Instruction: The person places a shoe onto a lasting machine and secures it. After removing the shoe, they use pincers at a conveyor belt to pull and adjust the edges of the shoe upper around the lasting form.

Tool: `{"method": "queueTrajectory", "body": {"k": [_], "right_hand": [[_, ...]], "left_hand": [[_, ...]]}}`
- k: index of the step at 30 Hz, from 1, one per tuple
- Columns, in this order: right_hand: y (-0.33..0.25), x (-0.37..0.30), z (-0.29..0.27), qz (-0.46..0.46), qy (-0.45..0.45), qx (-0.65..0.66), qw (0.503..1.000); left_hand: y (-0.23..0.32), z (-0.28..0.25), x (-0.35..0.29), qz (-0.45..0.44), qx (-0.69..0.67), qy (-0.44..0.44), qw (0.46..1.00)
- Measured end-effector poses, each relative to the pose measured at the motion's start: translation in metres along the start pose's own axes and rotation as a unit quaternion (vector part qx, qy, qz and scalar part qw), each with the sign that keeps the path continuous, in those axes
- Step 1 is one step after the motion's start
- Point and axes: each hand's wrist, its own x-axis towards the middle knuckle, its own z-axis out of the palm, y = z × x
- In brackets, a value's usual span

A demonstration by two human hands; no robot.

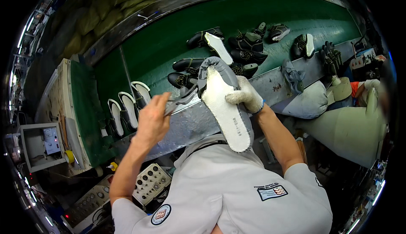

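My right hand point(246, 96), in a white knit glove, grips a shoe upper point(215, 62) by its side in front of my chest. Its underside faces up, with a white insole point(224, 107) along it and the grey upper's edge gathered around the toe. My bare left hand point(154, 119) is closed around grey metal pincers point(181, 100), slightly blurred. Their jaws meet the edge of the upper beside the toe; whether they bite on it I cannot tell.
Across the green conveyor belt point(156, 35) lie several dark shoes point(247, 43). White-soled shoes point(129, 109) stand at its left by a metal edge. A control panel point(150, 183) is low on the left; pale sacks point(347, 128) and another person's arm point(359, 91) are at right.
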Motion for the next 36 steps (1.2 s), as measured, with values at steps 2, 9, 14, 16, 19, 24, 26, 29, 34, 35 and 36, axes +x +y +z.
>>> {"method": "queueTrajectory", "body": {"k": [2, 9, 14, 16, 19, 24, 26, 29, 34, 35, 36], "right_hand": [[-0.016, -0.006, 0.013, -0.024, 0.01, -0.065, 0.998], [-0.027, 0.0, 0.024, -0.086, 0.016, -0.204, 0.975], [-0.039, -0.005, 0.03, -0.083, 0.028, -0.265, 0.96], [-0.04, -0.008, 0.035, -0.087, 0.035, -0.258, 0.962], [-0.042, -0.009, 0.035, -0.08, 0.03, -0.292, 0.953], [-0.04, -0.014, 0.027, -0.043, -0.029, -0.237, 0.97], [-0.034, -0.013, 0.018, -0.008, -0.063, -0.151, 0.987], [-0.013, -0.006, 0.004, 0.003, -0.085, -0.07, 0.994], [0.0, -0.006, 0.006, 0.019, -0.081, -0.005, 0.996], [0.002, -0.006, 0.009, 0.019, -0.069, 0.013, 0.997], [0.004, -0.006, 0.012, 0.019, -0.056, 0.032, 0.998]], "left_hand": [[0.005, -0.028, 0.003, 0.005, 0.088, 0.008, 0.996], [0.025, -0.053, 0.038, 0.072, 0.199, 0.059, 0.976], [0.023, -0.035, 0.045, 0.072, 0.242, 0.084, 0.964], [0.018, -0.026, 0.047, 0.065, 0.259, 0.09, 0.959], [0.008, -0.02, 0.049, 0.059, 0.29, 0.068, 0.953], [-0.027, -0.022, 0.05, 0.077, 0.126, -0.098, 0.984], [-0.031, -0.013, 0.046, 0.034, -0.093, -0.167, 0.981], [-0.024, 0.006, 0.03, -0.178, -0.391, -0.279, 0.859], [-0.022, 0.028, 0.005, -0.19, -0.523, -0.255, 0.791], [-0.02, 0.033, 0.001, -0.193, -0.55, -0.245, 0.775], [-0.018, 0.035, -0.002, -0.195, -0.576, -0.235, 0.758]]}}
